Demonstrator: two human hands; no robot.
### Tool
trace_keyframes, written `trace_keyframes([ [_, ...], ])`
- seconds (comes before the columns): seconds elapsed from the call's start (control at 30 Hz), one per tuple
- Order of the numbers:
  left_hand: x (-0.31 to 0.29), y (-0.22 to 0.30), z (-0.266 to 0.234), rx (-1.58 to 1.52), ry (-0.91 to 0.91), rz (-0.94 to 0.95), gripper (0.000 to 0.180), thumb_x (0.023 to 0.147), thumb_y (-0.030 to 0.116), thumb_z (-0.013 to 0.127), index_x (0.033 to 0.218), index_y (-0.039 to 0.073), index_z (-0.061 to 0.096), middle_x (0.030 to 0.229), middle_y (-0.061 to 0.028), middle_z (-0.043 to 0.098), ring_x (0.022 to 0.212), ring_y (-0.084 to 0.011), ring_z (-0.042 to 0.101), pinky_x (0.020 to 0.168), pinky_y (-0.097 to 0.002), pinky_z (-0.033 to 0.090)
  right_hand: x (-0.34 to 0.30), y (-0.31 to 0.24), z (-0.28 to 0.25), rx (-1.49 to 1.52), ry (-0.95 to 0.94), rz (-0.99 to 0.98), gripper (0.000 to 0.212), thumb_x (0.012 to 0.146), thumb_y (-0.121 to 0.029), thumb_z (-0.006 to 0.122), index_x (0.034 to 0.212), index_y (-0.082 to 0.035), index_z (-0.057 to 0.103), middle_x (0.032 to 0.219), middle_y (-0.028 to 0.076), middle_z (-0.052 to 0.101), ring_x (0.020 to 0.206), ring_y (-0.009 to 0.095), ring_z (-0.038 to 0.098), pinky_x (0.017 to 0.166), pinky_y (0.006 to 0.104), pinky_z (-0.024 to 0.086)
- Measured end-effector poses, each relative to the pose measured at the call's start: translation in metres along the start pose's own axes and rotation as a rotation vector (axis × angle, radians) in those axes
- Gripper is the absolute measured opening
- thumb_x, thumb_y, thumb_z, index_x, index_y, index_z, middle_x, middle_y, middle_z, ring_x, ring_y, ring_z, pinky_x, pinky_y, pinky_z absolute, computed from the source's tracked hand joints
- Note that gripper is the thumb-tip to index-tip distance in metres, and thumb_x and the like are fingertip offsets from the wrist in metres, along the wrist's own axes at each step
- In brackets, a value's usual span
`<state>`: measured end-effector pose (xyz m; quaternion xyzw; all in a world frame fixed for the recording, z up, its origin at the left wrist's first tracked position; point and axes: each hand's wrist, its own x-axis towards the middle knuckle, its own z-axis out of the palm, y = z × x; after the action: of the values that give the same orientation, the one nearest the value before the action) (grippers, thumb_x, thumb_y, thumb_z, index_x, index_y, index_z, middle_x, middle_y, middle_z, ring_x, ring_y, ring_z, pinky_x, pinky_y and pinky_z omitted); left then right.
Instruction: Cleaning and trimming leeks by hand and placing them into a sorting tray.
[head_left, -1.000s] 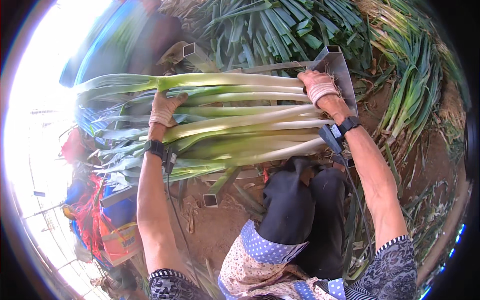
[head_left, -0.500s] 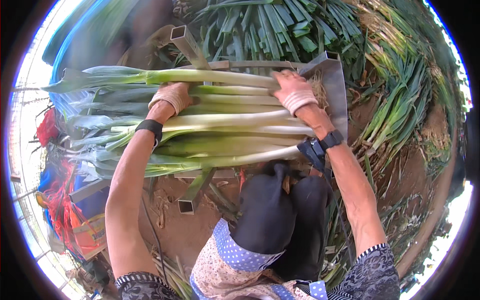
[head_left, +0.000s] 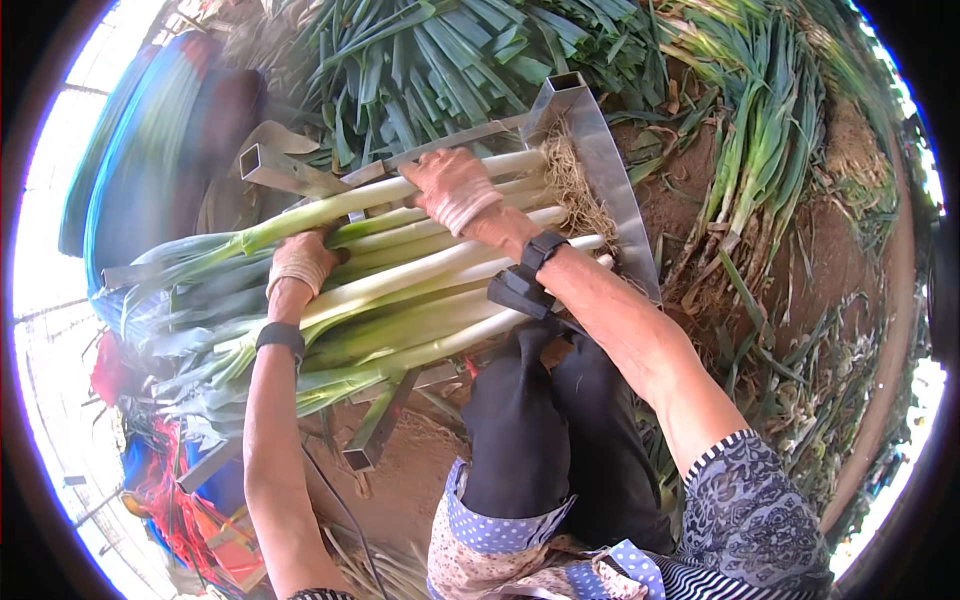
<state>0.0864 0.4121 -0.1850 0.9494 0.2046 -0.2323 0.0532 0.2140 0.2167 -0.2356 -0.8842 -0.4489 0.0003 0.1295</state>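
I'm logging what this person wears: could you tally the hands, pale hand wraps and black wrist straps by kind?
Hands: 2 (left hand, right hand)
Pale wraps: 2
Black wrist straps: 2
Total: 6

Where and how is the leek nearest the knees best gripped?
Probably grip the leek around its pale shank, from above and the near side: the shank is straight and lies outermost there, its upper surface exposed.

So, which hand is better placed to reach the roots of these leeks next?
Probably the right hand: it is on the uppermost leek, nearer the roots, while the left hand is toward the green leaves.
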Motion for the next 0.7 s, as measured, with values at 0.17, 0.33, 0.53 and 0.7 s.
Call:
trace_keyframes([
  [0.17, -0.002, -0.006, 0.002, 0.010, -0.008, -0.035, 0.055, 0.076, 0.034, 0.069, 0.127, 0.024, 0.054, 0.119, -0.0151, 0.058, 0.112, -0.0320, 0.054, 0.094, -0.0405, 0.043, -0.002, -0.006, -0.009, -0.094, 0.205, -0.139, 0.030, 0.073, -0.026, 0.067, 0.098, -0.013, 0.056, 0.084, 0.007, 0.062, 0.083, 0.025, 0.062, 0.065, 0.0382, 0.050],
  [0.33, -0.001, 0.000, 0.005, 0.026, 0.053, 0.042, 0.054, 0.076, 0.032, 0.069, 0.127, 0.023, 0.054, 0.117, -0.0139, 0.060, 0.109, -0.0309, 0.056, 0.091, -0.0412, 0.045, -0.006, 0.005, 0.004, 0.094, -0.061, -0.005, 0.032, 0.078, -0.030, 0.064, 0.104, -0.013, 0.058, 0.089, 0.008, 0.063, 0.088, 0.028, 0.062, 0.075, 0.0390, 0.050],
  [0.53, -0.008, -0.005, 0.006, 0.125, 0.086, 0.010, 0.049, 0.076, 0.030, 0.069, 0.122, 0.018, 0.057, 0.113, -0.0131, 0.061, 0.106, -0.0301, 0.057, 0.087, -0.0417, 0.047, 0.001, -0.001, 0.006, 0.133, -0.151, 0.055, 0.032, 0.081, -0.037, 0.063, 0.101, -0.012, 0.060, 0.096, 0.012, 0.066, 0.092, 0.030, 0.063, 0.077, 0.0422, 0.050],
  [0.7, -0.012, 0.010, 0.013, 0.224, 0.196, 0.044, 0.040, 0.076, 0.027, 0.069, 0.111, 0.011, 0.059, 0.105, -0.0129, 0.062, 0.100, -0.0292, 0.060, 0.083, -0.0405, 0.050, 0.001, 0.006, -0.007, 0.098, -0.318, 0.132, 0.043, 0.084, -0.047, 0.056, 0.097, -0.007, 0.064, 0.095, 0.018, 0.067, 0.091, 0.032, 0.065, 0.079, 0.0414, 0.050],
])
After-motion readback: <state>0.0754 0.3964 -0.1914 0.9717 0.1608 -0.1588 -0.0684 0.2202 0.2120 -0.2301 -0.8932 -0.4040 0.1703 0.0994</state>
